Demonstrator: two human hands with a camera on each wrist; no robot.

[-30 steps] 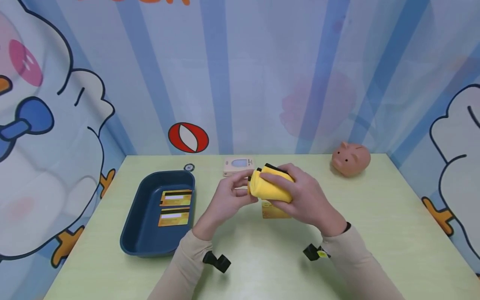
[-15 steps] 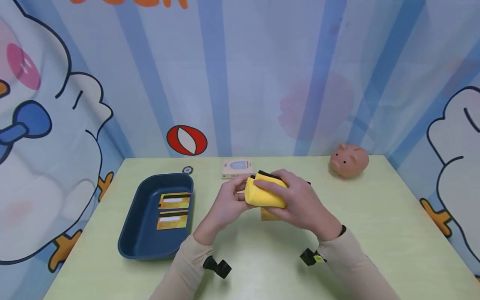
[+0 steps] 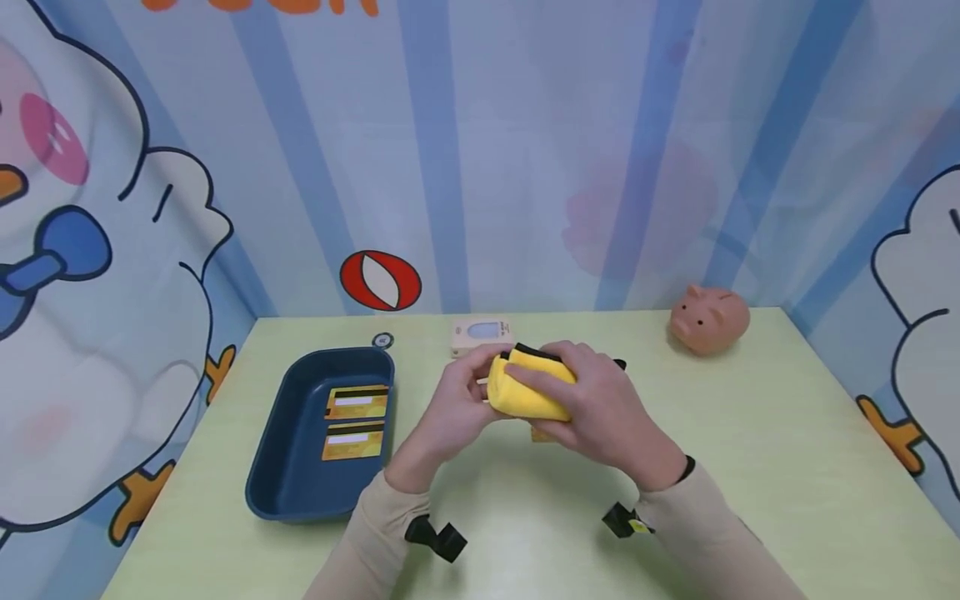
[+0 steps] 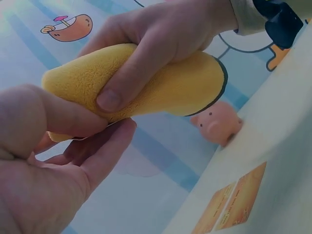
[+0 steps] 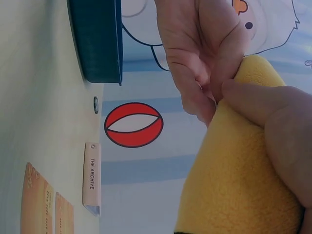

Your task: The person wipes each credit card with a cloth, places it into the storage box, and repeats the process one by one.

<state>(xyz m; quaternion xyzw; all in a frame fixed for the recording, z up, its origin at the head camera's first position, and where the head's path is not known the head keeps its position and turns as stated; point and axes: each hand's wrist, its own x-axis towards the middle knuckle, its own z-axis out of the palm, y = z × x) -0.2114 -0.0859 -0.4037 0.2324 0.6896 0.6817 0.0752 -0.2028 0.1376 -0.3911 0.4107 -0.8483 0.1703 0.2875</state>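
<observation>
Two hands (image 3: 459, 408) (image 3: 600, 408), one gripped yellow cloth (image 3: 525, 396), one tray (image 3: 288, 467)

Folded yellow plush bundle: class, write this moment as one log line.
Left hand: pinches end of folded yellow plush bundle; right hand: grips bundle; blue plastic tray: two rectangular gold cards inside; pink piggy bank: at back right

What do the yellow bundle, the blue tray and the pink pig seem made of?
Yellow bundle: matte fabric, likely plush or terry, given its fuzzy nap. Blue tray: probably smooth plastic, from its thin walls and rounded corners. Pink pig: smooth and even-coloured, perhaps ceramic or vinyl; I can't tell.
</observation>
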